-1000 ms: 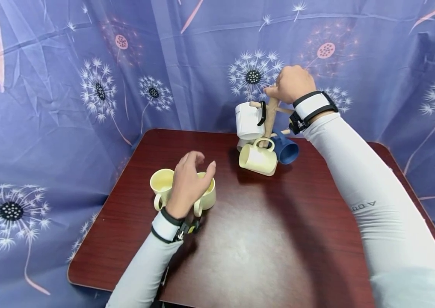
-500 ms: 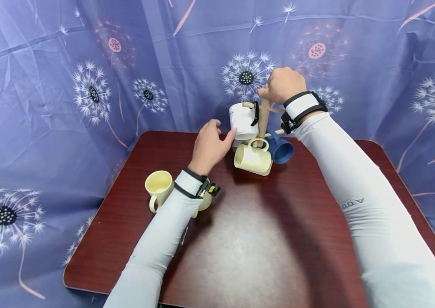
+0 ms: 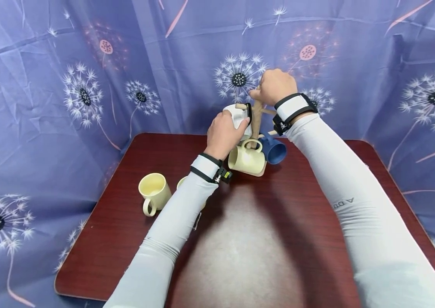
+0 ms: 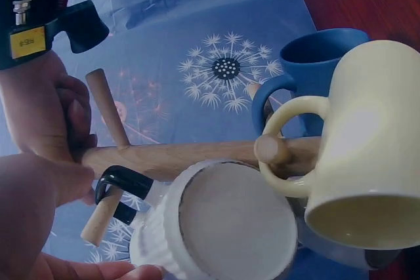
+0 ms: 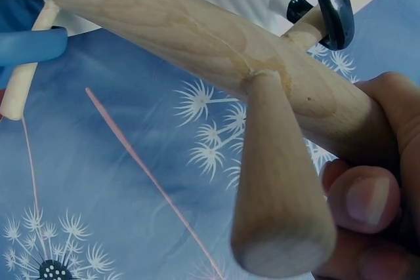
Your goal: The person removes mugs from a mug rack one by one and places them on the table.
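At the back of the table, my right hand (image 3: pixel 276 87) grips the top of a wooden mug tree (image 3: pixel 256 122). My left hand (image 3: pixel 223 134) holds a white ribbed mug (image 4: pixel 236 221) by its body, with the thumb on the handle side. That mug's black handle (image 4: pixel 128 178) still loops over an upper peg. Lower on the tree hang a pale yellow mug (image 3: pixel 250 160) and a blue mug (image 3: pixel 275 150). A greyish mug (image 4: pixel 348 250) is mostly hidden behind the yellow one. In the right wrist view, a bare peg (image 5: pixel 282 181) points toward the camera.
A pale yellow mug (image 3: pixel 155 190) stands upright on the dark red table (image 3: pixel 117 239) at the left. Beside it, another yellow mug (image 3: pixel 180 182) is mostly covered by my left sleeve. A blue dandelion-print curtain (image 3: pixel 186 64) hangs close behind the table.
My left hand has moved from above the yellow mugs, forward and right, onto the white mug. The right hand keeps its grip on the tree. The view has shifted slightly.
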Tool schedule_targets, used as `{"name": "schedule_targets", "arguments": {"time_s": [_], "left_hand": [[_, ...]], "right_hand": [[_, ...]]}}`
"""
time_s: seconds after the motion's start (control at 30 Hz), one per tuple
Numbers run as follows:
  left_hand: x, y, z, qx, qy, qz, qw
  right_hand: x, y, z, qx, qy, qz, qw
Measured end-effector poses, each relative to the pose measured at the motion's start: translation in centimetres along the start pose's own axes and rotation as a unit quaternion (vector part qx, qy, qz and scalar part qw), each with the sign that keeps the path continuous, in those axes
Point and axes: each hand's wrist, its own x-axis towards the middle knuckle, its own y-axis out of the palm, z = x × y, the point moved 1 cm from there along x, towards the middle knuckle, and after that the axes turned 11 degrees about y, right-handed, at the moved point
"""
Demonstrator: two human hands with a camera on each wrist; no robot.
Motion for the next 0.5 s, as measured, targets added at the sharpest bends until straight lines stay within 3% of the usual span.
{"name": "schedule_targets", "arguments": {"time_s": [0.2, 0.5], "left_hand": [[0.6, 0.3, -0.3, 0.008, -0.003, -0.013, 0.9999], [1.6, 0.5, -2.0, 0.005, 0.034, -0.014, 0.9993]], "right_hand": [[-0.3, -0.1, 0.2, 0.003, 0.001, -0.011, 1.0], [-0.7, 0.0, 0.1, 0.006, 0.009, -0.019, 1.0]]}}
